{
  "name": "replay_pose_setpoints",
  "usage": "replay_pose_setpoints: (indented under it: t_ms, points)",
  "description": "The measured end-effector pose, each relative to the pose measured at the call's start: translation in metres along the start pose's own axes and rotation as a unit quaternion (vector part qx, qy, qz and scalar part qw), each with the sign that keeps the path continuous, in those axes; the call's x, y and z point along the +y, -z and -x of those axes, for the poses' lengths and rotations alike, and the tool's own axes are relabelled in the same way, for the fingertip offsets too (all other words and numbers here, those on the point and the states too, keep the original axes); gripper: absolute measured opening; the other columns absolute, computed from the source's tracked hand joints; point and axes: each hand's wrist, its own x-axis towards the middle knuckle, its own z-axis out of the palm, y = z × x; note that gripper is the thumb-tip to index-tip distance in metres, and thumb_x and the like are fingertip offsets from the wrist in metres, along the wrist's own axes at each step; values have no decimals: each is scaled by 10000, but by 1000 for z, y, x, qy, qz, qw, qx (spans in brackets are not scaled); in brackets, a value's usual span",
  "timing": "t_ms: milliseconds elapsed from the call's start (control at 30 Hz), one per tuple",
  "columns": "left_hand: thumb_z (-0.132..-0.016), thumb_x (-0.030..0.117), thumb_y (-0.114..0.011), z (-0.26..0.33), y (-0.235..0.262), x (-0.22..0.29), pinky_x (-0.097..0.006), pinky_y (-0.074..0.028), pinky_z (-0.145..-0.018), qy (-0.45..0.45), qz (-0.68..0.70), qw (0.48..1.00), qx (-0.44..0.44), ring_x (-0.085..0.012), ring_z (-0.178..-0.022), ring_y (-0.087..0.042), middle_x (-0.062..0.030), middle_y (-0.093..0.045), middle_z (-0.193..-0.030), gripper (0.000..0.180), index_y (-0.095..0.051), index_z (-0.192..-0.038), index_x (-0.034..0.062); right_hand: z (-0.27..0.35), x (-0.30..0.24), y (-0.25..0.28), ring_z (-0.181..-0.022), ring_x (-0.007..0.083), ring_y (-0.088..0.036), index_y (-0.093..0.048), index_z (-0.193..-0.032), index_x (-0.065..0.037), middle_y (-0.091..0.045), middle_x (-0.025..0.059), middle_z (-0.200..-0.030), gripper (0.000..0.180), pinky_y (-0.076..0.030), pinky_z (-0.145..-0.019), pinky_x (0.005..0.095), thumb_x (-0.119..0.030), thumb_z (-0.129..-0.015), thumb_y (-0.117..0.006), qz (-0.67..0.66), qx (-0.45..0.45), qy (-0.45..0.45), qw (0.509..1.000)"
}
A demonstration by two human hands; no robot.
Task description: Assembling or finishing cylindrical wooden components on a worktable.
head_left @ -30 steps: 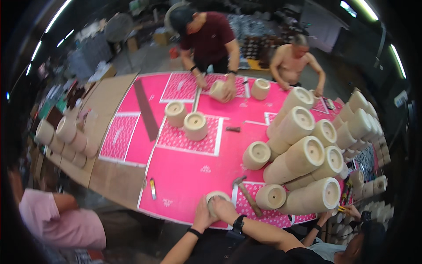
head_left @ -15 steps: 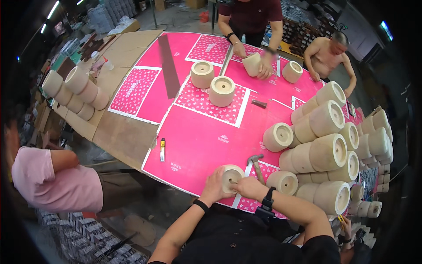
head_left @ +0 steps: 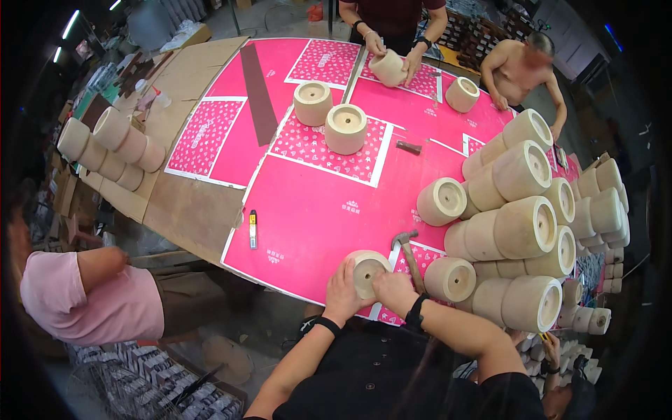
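Observation:
Close to the table's near edge, a pale round wooden piece (head_left: 366, 262) stands with its recessed top and small centre hole facing up. My left hand (head_left: 344, 292) is wrapped round its left side. At the right of its rim, my right hand (head_left: 394, 290) is closed, its fingers curled; whatever is in them is hidden. Just right of my right hand lies a hammer (head_left: 411, 262) with a wooden handle, its metal head pointing away from me. Beside the handle sits another wooden piece (head_left: 449, 280) with a hole in its face.
Stacks of wooden pieces (head_left: 521, 222) line the table's right side. Two more wooden pieces (head_left: 346, 129) stand on the pink sheet (head_left: 308, 203), with a utility knife (head_left: 253, 229) at its left. Across the table a person (head_left: 392, 21) handles a wooden piece (head_left: 389, 68). A pink-shirted person (head_left: 91, 294) is at left.
My right hand has turned over the rim, and the centre hole now shows uncovered. The view has shifted slightly. Across the table, the other person's wooden piece has tilted.

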Motion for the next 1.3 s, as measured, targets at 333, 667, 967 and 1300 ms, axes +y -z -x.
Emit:
replay_pose_setpoints:
  t_ms: [333,667,967,1300]
  points:
    - [-583,393,-889,8,-11,0,-490,-412,-982,-4,25,999,27,-436,-1255,-435,-275,-383,-1400,1181,-203,-1446,-30,-2,-5,-22,-718,388,-671,-700,-918,-50,-674,202,-779,325,-545,-653,444,-336,-922,-546,-471,13,-260,843]
    - [-602,397,-879,14,-17,-13,-494,-406,-996,-23,-5,999,30,-440,-1246,-443,-276,-383,-1397,1148,-224,-1442,-32,-3,-9,21,-751,367,-674,-687,-866,-97,-678,170,-766,253,-539,-656,474,-310,-897,-555,-238,-151,-5,959]
    - [-565,479,-896,7,-6,0,-490,-378,-1057,21,32,999,-17,-437,-1302,-398,-291,-358,-1411,1218,-218,-1442,-26,-19,18,41,-642,224,-698,-720,-691,-103,-695,73,-683,107,-525,-526,362,-153,-739,-639,57,-117,132,983]
    - [-589,338,-891,5,-15,3,-485,-405,-1019,2,52,998,41,-445,-1275,-418,-282,-367,-1395,1156,-206,-1451,-15,-33,2,-60,-634,267,-625,-660,-925,-32,-634,136,-714,193,-519,-599,399,-144,-901,-504,-433,37,-71,898]
